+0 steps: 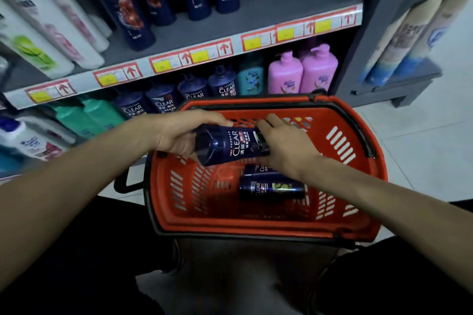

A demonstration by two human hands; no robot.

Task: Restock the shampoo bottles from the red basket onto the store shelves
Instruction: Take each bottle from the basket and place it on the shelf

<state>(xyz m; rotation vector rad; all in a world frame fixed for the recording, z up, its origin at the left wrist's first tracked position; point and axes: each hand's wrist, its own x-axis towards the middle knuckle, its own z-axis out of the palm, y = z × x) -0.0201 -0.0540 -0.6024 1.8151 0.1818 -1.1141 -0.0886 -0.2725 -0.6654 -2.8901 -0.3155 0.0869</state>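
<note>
**Inspector:** Head view. Where is the stock?

**Assistant:** One dark-blue shampoo bottle [230, 144] lies sideways above the red basket [256, 227]. The left hand [176, 135] is curled round its cap end and the right hand [284, 146] grips its base end. At 5 o'clock of it, on the basket floor, lie two more bottles [271, 188].

**Inspector:** Risk?

**Assistant:** In my judgement, the release. If one hand lets go before the other holds firmly, the smooth bottle may drop back. The matching row [163, 103], at 10 o'clock of the basket, stands crowded, so a careless insertion could topple neighbours.
</note>
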